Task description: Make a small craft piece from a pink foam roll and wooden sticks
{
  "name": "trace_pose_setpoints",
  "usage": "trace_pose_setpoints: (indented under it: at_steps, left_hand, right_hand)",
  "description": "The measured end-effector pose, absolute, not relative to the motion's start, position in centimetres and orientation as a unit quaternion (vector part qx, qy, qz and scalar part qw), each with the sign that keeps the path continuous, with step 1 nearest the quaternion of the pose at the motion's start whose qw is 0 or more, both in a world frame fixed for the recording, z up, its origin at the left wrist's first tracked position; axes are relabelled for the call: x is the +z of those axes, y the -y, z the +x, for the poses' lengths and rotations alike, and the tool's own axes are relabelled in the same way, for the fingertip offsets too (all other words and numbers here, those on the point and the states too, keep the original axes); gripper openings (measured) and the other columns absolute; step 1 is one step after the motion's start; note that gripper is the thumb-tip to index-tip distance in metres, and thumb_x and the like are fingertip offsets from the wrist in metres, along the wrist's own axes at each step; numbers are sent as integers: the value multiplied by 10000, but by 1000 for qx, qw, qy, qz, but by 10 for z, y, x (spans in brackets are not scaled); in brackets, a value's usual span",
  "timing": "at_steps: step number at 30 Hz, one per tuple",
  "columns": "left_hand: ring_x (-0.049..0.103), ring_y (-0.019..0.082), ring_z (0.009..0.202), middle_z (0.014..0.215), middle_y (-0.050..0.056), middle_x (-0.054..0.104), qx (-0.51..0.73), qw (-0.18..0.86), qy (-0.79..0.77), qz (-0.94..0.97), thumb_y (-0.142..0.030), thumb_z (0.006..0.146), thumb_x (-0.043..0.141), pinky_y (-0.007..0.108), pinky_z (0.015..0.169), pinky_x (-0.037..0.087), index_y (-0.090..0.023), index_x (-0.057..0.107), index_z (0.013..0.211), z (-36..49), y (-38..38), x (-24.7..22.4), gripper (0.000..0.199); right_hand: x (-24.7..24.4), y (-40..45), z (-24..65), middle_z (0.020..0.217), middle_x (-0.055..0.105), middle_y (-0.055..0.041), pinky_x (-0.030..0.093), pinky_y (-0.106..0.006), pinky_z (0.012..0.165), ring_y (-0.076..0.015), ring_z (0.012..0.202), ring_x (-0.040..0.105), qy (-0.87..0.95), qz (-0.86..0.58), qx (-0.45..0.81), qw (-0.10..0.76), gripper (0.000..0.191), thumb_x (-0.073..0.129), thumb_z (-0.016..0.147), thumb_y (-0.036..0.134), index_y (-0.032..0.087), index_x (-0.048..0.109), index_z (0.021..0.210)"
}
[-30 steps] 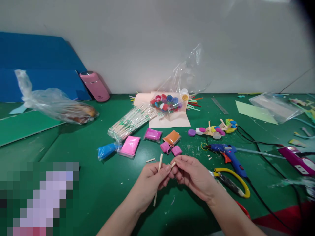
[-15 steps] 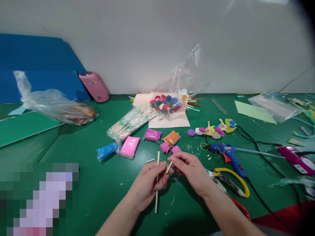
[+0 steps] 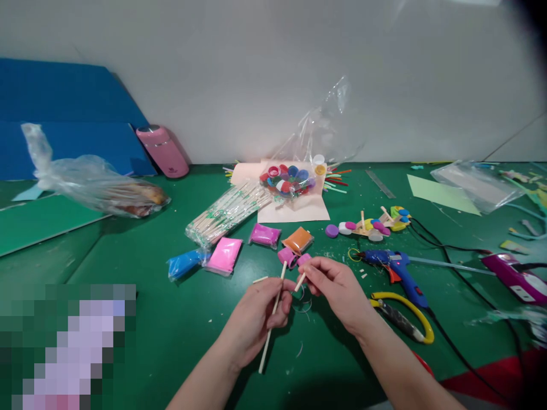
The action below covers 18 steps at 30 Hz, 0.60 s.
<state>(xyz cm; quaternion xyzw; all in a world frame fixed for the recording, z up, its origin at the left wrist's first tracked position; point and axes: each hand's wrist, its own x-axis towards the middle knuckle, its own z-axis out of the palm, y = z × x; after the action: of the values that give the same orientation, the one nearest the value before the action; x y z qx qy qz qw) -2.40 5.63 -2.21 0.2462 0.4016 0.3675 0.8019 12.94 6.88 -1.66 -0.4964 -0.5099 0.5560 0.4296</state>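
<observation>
Ahead, a clear bag (image 3: 321,128) holds colourful caps (image 3: 290,180) and a clear packet (image 3: 195,233) holds pale sticks (image 3: 228,212). Over the tabletop (image 3: 162,319), your left hand (image 3: 257,312) has its fingers curled round a long, slim stick (image 3: 267,341); your right hand (image 3: 337,291) pinches a short, pale piece (image 3: 300,282).

1. Long, slim, pale wooden stick (image 3: 265,348): straight, apparently whole along the lengths that show, and held in the left hand (image 3: 255,310). It slants, its far end leaning right and its near end jutting out below the fingers towards the person. The fingers hide part of its middle. Whether the near end touches the green table (image 3: 192,336) cannot be told.
2. Short, pale wooden stick piece (image 3: 299,283): similar in colour, much shorter, pinched at its upper end by the right hand's (image 3: 331,290) fingertips. Its free end points down and left, close to the left fingertips; the two sticks are apart.
</observation>
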Motion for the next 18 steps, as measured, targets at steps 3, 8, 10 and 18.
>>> trace_pose_setpoints:
  at_steps: [3, 8, 10, 18]
  left_hand:
    - [252, 23, 369, 523, -25, 478, 371, 790, -402, 277, -273, 819, 446, 221, 428, 175, -110, 585, 723, -22, -55, -22, 235]
    - [255, 23, 378, 513, -30, 459, 359, 796, -388, 294, -286, 811, 476, 222, 418, 130, -103, 595, 757, -19, -54, -24, 224]
    - [265, 27, 393, 512, -31, 446, 355, 796, -390, 296, -298, 795, 505, 219, 414, 117, -99, 599, 757, -19, -54, -25, 223]
    - [290, 53, 461, 506, -34, 418, 370, 773, -403, 322, -287, 784, 531, 226, 437, 137, -105, 577, 718, -19, -52, -26, 199]
  right_hand:
    - [-16, -69, 129, 633, 574, 20, 365, -182, 483, -76, 515, 462, 536, -500, 530, 426, 156, 531, 785, 292, 169, 624, 756]
    - [-15, -67, 127, 647, 582, 11, 384, -196, 527, -102, 578, 499, 575, -507, 487, 419, 146, 542, 779, 272, 164, 635, 746]
    - [-15, -66, 127, 645, 586, 8, 388, -197, 534, -106, 584, 504, 583, -510, 474, 419, 144, 543, 780, 268, 162, 632, 744]
    - [-19, -64, 118, 664, 594, 6, 428, -197, 554, -111, 599, 540, 578, -503, 477, 430, 136, 530, 789, 274, 166, 600, 833]
